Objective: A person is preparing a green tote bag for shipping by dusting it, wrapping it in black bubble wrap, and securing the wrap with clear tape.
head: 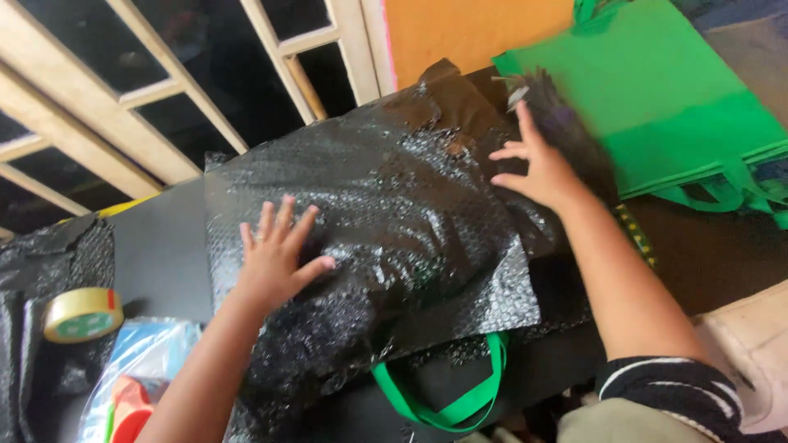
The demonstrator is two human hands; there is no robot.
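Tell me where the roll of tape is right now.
The roll of tape lies at the far left of the head view, on crumpled black wrap, left of the left hand and just above a clear plastic bag.

Both arms reach forward from the near edge of the surface [164, 254], bare to the elbow; the right upper arm shows a dark sleeve [669, 394] with pale stripes. The left hand [275, 258] lies palm down, fingers spread and flat, thumb splayed to the right, toward the left half. The right hand [538, 168] is stretched farther out, near the far right corner, palm down, fingers fanned open and pointing left and away. Neither hand grips anything.
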